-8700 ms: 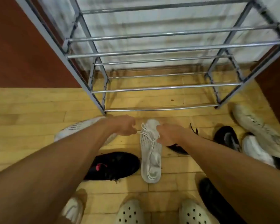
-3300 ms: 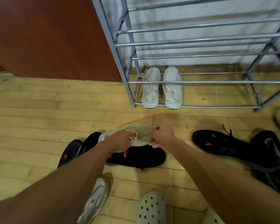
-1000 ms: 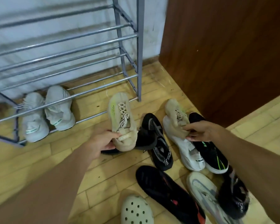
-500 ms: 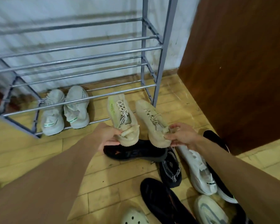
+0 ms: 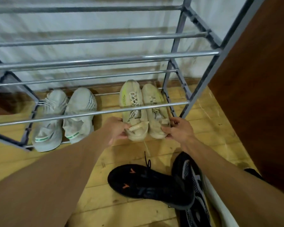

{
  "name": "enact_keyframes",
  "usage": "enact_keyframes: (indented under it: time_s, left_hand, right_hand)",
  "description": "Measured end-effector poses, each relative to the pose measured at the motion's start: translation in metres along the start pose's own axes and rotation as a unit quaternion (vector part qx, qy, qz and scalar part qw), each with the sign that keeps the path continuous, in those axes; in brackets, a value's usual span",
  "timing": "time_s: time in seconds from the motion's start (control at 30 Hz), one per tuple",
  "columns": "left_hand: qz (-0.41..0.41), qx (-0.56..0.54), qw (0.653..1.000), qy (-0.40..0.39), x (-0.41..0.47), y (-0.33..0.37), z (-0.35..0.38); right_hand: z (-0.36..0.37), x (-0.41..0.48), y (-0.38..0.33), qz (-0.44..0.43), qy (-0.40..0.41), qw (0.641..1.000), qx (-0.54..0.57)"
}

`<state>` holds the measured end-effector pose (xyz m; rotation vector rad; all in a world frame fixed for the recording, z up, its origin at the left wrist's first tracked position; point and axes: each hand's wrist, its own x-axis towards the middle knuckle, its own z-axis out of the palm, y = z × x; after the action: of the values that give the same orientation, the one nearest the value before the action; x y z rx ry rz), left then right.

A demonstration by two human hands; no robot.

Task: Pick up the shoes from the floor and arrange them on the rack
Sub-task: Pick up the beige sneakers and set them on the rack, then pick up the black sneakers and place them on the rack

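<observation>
Beige pair, appearance: two beige knit sneakers side by side, toes toward the wall; the left beige sneaker (image 5: 132,110) has pale looped laces, a yellow-green stripe along its outer side and a heel pull tab; the right beige sneaker (image 5: 155,112) is plainer, its laces partly blurred.
Beige pair, location: on the bottom tier of the shoe rack (image 5: 193,94), at its right end, flanks touching, heels projecting past the front rail, under the next rail up.
Left hand (image 5: 116,129): fingers curled around the heel of the left beige sneaker, thumb pressed near the pull tab.
Right hand (image 5: 179,130): fingers half spread, thumb and fingertips against the heel and outer side of the right beige sneaker; whether it grips or only touches, cannot tell.
White pair, appearance: two white knit sneakers (image 5: 64,118) with green heel stripes.
White pair, location: same bottom tier, left part, well apart from the beige pair.
Shoe rack: grey metal frame with bare horizontal rails; upper tiers carry no shoes.
Wooden floor (image 5: 125,215): light planks; a black sneaker (image 5: 147,184) with orange marks lies on it near the arms, overlapping a black-and-white mesh shoe (image 5: 193,176) to its right.
Brown panel (image 5: 256,89): dark wood surface just right of the rack.
</observation>
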<state>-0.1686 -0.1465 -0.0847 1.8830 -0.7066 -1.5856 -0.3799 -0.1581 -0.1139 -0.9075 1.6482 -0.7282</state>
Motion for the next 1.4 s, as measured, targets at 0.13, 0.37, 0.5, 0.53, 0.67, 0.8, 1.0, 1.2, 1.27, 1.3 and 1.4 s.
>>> enact_keyframes:
  time_s: [0.13, 0.37, 0.5, 0.53, 0.67, 0.8, 1.0, 1.2, 1.27, 1.3, 1.4]
  left_hand:
    - [-0.011, -0.008, 1.0, 0.025, 0.024, -0.002, 0.007]
    - [-0.038, -0.039, 0.998, 0.037, 0.03, -0.018, 0.017]
    - [-0.039, 0.064, 0.997, 0.03, 0.01, -0.016, 0.018]
    - [-0.022, 0.139, 0.99, 0.028, 0.002, -0.015, 0.018]
    - [0.036, 0.358, 0.933, 0.012, -0.044, -0.019, 0.019]
    - [0.026, 0.394, 0.917, -0.052, -0.091, -0.036, 0.021]
    - [0.09, 0.383, 0.915, -0.087, -0.157, -0.052, 0.014]
    - [0.102, 0.418, 0.897, -0.097, -0.181, -0.056, -0.001]
    - [0.106, 0.425, 0.894, -0.093, -0.186, -0.052, -0.006]
    - [0.107, 0.429, 0.893, -0.088, -0.189, -0.049, -0.01]
    - [0.117, 0.438, 0.888, -0.081, -0.202, -0.034, -0.028]
  right_hand:
    - [0.004, 0.022, 0.001, -0.001, 0.005, 1.0, -0.021]
    - [0.007, 0.023, 0.018, -0.03, 0.015, 0.994, -0.104]
    - [-0.004, -0.002, 0.014, -0.071, -0.016, 0.973, -0.221]
    - [-0.009, -0.012, 0.013, -0.073, -0.044, 0.958, -0.275]
    - [-0.033, -0.054, 0.022, -0.05, -0.157, 0.882, -0.441]
    - [-0.039, -0.096, 0.037, 0.008, -0.219, 0.841, -0.496]
    - [-0.03, -0.146, 0.064, 0.052, -0.2, 0.837, -0.507]
    - [-0.029, -0.174, 0.057, 0.058, -0.156, 0.818, -0.551]
    - [-0.031, -0.182, 0.052, 0.096, -0.179, 0.821, -0.534]
    - [-0.034, -0.185, 0.048, 0.108, -0.181, 0.827, -0.522]
    - [-0.048, -0.193, 0.023, 0.101, -0.163, 0.831, -0.522]
